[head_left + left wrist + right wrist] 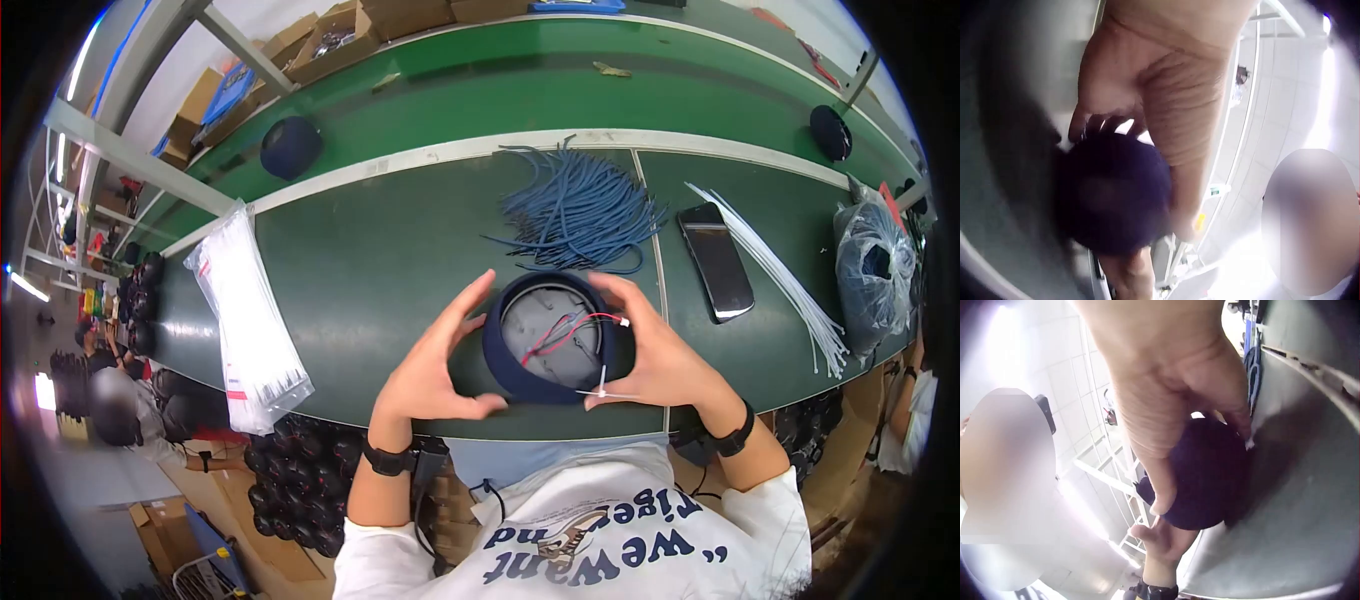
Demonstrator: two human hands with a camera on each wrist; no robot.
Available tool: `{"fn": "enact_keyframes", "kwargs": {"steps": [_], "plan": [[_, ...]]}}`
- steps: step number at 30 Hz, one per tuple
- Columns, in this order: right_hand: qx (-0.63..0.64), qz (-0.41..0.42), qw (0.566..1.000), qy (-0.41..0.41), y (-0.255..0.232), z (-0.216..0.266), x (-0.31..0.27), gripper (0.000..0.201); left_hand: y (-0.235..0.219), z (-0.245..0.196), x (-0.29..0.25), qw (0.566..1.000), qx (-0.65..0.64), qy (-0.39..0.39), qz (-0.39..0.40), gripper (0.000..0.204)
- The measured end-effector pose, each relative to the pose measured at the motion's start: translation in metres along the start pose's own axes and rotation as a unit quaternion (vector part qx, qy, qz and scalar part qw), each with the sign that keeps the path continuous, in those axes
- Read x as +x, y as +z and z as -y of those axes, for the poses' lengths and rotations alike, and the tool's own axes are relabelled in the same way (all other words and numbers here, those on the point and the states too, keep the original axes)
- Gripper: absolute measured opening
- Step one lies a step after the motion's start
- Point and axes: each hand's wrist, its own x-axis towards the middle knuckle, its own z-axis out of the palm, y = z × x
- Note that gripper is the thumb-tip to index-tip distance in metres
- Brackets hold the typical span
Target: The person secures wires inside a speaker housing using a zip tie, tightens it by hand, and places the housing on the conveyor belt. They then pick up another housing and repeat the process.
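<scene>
A round navy shell [515,375] stands on the bench with its open side up. Inside it are a grey plastic interior [535,320] and red and black wires [560,338] ending in a small white connector [625,322]. My right hand [660,350] holds the shell's right side, fingers at the far rim and thumb at the near rim. By that thumb a white cable tie [603,385] sticks out. My left hand [430,365] curves loosely around the left side, thumb and fingers spread. In the right wrist view, the shell [1207,478] hides most of the right fingers.
Behind the shell lies a heap of blue cords [585,205]. To the right are a black phone [716,262], loose white cable ties [785,280] and a plastic bag [872,260]. A bag of white ties [245,320] lies left; dark round shells [291,147] sit on the green belt [470,75].
</scene>
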Motion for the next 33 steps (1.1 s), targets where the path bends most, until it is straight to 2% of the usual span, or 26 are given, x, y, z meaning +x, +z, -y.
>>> {"fn": "enact_keyframes", "kwargs": {"steps": [2,3,6,9,12,18,21,24,25,28,29,33], "plan": [[-0.028,-0.012,0.999,-0.034,0.007,-0.002,0.006,0.143,0.021,-0.009,0.009,0.996,0.084,0.009,-0.008,0.149],[-0.033,-0.010,0.998,-0.053,0.010,-0.009,0.007,0.151,0.029,-0.004,0.012,0.991,0.130,0.008,-0.037,0.154],[-0.076,-0.038,0.991,-0.100,0.016,-0.020,0.007,0.151,0.027,0.013,0.021,0.990,0.119,0.070,-0.028,0.150],[-0.090,-0.047,0.989,-0.109,0.017,-0.025,0.007,0.150,0.027,0.032,0.029,0.973,0.172,0.142,-0.058,0.148],[-0.104,-0.056,0.985,-0.126,0.016,-0.024,0.008,0.149,0.025,0.034,0.030,0.971,0.161,0.167,-0.050,0.145],[-0.132,-0.065,0.979,-0.140,0.013,-0.024,0.007,0.151,0.023,0.035,0.029,0.971,0.174,0.157,-0.042,0.147],[-0.137,-0.087,0.982,-0.098,0.005,-0.002,-0.003,0.143,0.011,0.004,0.019,0.973,0.195,0.106,-0.053,0.146],[-0.061,-0.156,0.970,-0.178,0.012,-0.016,-0.029,0.130,0.017,-0.009,0.008,0.936,0.230,0.228,-0.136,0.149],[0.002,-0.206,0.956,-0.211,0.021,-0.017,-0.034,0.090,0.027,-0.013,0.011,0.926,0.199,0.277,-0.163,0.122],[-0.098,-0.164,0.944,-0.271,0.027,-0.024,-0.042,0.047,0.039,-0.017,0.023,0.883,0.284,0.363,-0.092,0.084],[-0.050,-0.223,0.945,-0.232,0.037,-0.013,-0.040,0.019,0.048,-0.025,0.027,0.905,0.241,0.338,-0.096,0.050],[-0.051,-0.235,0.950,-0.199,0.039,-0.016,-0.044,0.014,0.050,-0.019,0.034,0.904,0.242,0.345,-0.076,0.039]]}}
